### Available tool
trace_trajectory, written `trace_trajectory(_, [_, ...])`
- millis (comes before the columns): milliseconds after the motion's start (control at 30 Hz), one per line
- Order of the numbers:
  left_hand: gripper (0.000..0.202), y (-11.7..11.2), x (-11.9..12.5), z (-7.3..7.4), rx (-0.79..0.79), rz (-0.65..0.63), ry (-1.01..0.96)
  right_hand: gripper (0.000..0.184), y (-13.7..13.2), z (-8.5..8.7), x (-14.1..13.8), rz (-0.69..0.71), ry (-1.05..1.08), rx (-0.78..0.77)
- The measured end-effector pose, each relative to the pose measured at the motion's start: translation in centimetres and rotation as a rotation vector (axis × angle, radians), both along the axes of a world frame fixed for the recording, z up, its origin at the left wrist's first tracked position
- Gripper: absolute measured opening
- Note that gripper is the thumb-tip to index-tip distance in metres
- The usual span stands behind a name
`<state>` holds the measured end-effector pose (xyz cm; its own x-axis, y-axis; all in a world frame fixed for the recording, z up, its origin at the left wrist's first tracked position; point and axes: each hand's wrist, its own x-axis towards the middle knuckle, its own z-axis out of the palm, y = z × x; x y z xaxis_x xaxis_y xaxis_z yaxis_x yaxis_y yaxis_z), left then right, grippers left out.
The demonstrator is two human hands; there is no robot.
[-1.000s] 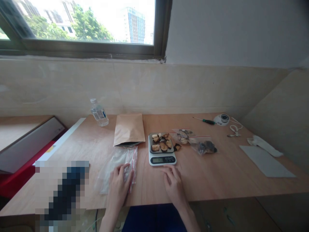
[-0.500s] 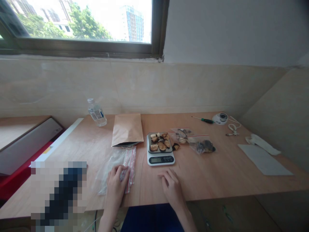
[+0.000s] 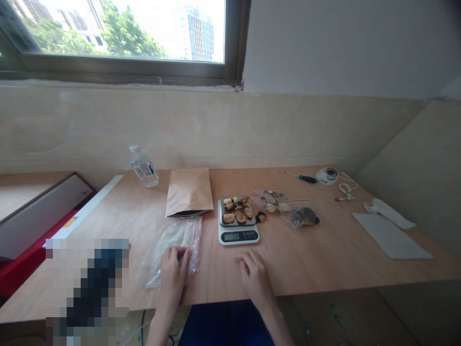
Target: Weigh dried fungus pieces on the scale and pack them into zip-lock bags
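My left hand (image 3: 174,267) rests on a stack of clear zip-lock bags (image 3: 154,262) with red-edged seals. Its fingers are curled, and thumb and forefinger close at the bags' edge. My right hand (image 3: 252,271) lies on the tabletop with loosely bent fingers apart and nothing in them. Just beyond it stands a white kitchen scale (image 3: 239,241), its display too blurred to read. Dried mushroom pieces (image 3: 240,216) cover the scale's plate. One more dark dried piece (image 3: 261,217) lies against its right side.
Behind the bags lies a brown paper pouch (image 3: 189,192), opening toward me. A clear bottle (image 3: 144,168) stands back left. Right of the scale are two filled bags (image 3: 304,216). Farther right lie a screwdriver (image 3: 306,179), a dome camera (image 3: 327,176), a white cloth (image 3: 389,213) and a pale sheet (image 3: 392,235).
The thumb and forefinger of my left hand have drawn closer together over the bags. My right hand stays nearly still, and the whole view has shifted slightly.
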<state>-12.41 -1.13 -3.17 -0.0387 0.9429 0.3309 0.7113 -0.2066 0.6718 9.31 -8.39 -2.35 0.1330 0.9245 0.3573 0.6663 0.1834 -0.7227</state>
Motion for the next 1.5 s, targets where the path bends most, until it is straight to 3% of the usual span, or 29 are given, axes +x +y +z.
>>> trace_trajectory(100, [0.038, 0.1, -0.1, -0.1, 0.020, -0.009, 0.019, 0.026, 0.7, 0.5, 0.5, -0.041, 0.056, 0.058])
trace_trajectory(300, [0.039, 0.2, -0.1, -0.6, 0.071, -0.009, 0.071, 0.027, 6.6, 2.5, 4.0, -0.386, -0.047, 0.188])
trace_trajectory(467, [0.037, 0.2, 0.0, -0.5, 0.105, -0.014, 0.095, 0.032, 10.3, 2.6, 5.0, -0.421, -0.194, 0.173])
trace_trajectory(733, [0.036, 0.3, 0.0, -0.7, 0.123, -0.022, 0.123, 0.027, 10.1, 1.0, 5.1, -0.450, -0.190, 0.115])
trace_trajectory(900, [0.034, 0.1, 0.1, -0.3, 0.111, -0.017, 0.110, 0.028, 9.9, 1.6, 6.3, -0.425, -0.064, 0.128])
trace_trajectory(1033, [0.033, 0.0, 0.2, -0.2, 0.103, -0.014, 0.110, 0.030, 7.7, 1.8, 8.3, -0.507, 0.038, 0.173])
trace_trajectory(1133, [0.033, 0.1, 0.1, -0.3, 0.107, -0.017, 0.117, 0.036, 5.4, 0.3, 10.7, -0.592, 0.055, 0.154])
trace_trajectory(1300, [0.036, 0.4, -0.1, -0.6, 0.136, -0.012, 0.156, 0.039, 3.4, -1.8, 12.7, -0.631, -0.203, 0.082])
trace_trajectory(1400, [0.036, 0.4, -0.1, -0.6, 0.139, -0.015, 0.177, 0.033, 4.4, -0.8, 11.9, -0.603, -0.338, 0.096])
trace_trajectory(1500, [0.035, 0.2, 0.0, -0.4, 0.127, -0.014, 0.190, 0.025, 6.3, 0.5, 10.6, -0.415, -0.420, 0.084])
